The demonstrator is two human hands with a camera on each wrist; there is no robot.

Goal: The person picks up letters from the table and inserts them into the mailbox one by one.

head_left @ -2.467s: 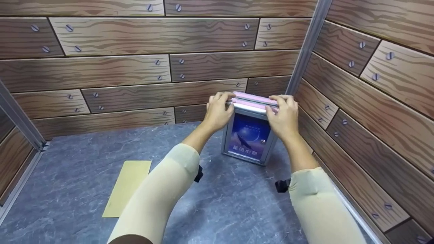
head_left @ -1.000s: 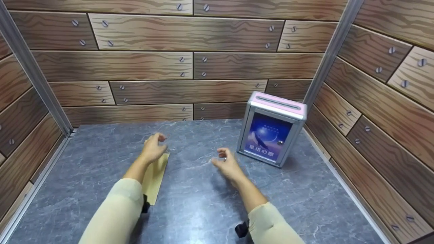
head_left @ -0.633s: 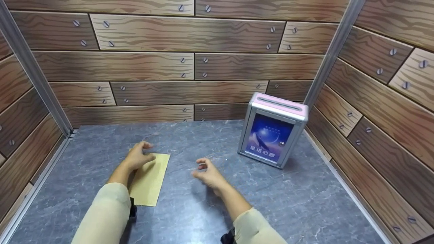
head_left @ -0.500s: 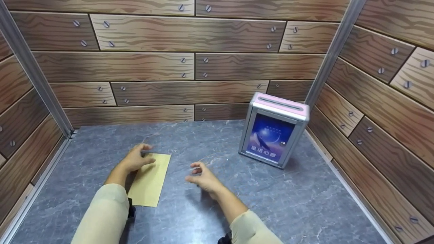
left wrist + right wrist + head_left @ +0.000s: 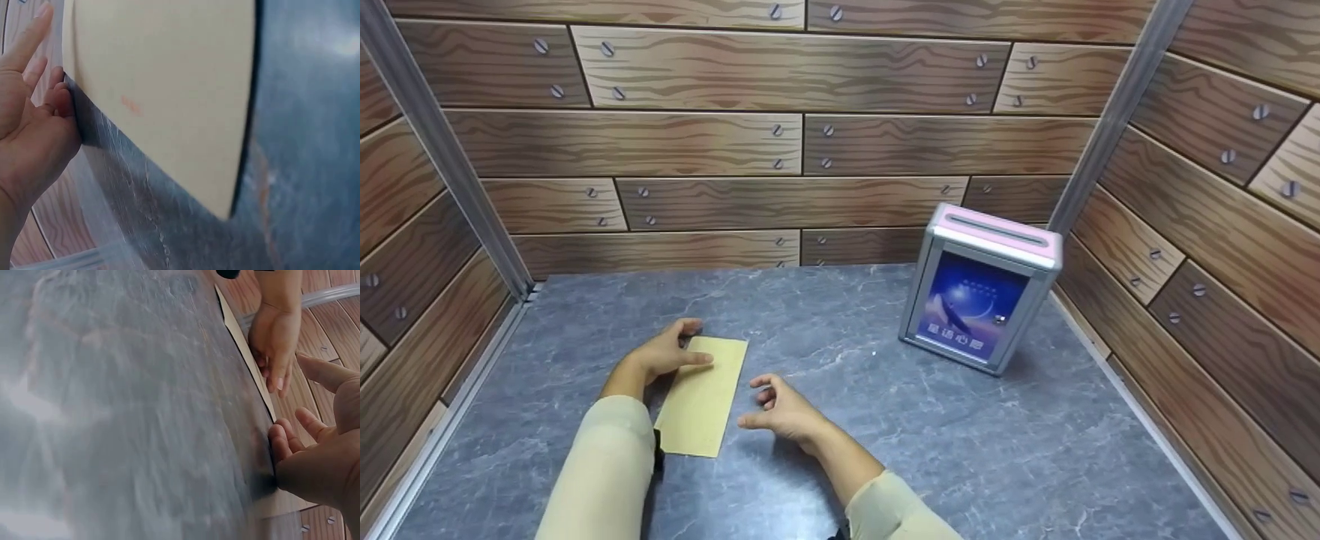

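A flat yellow paper rectangle [image 5: 701, 405], envelope-like in shape, lies on the grey marbled table. The left wrist view shows a faint red mark on the yellow paper [image 5: 169, 101]. My left hand [image 5: 664, 354] is at its far left side, with the thumb stretched over the paper and the fingertips by its left edge. To the right of the paper, my right hand [image 5: 784, 412] hovers low with loosely bent fingers and holds nothing. In the right wrist view the fingertips of my right hand [image 5: 320, 455] appear close to the table surface.
A grey-framed box [image 5: 979, 292] with a pink slotted top and a blue picture door with a small lock stands at the right. Wood-print panels [image 5: 720, 142] wall the table at the back and both sides, joined by metal corner posts.
Both hands have let go of the box and moved left to the yellow paper. The left hand has come to its left edge; the right has kept drifting left towards it.
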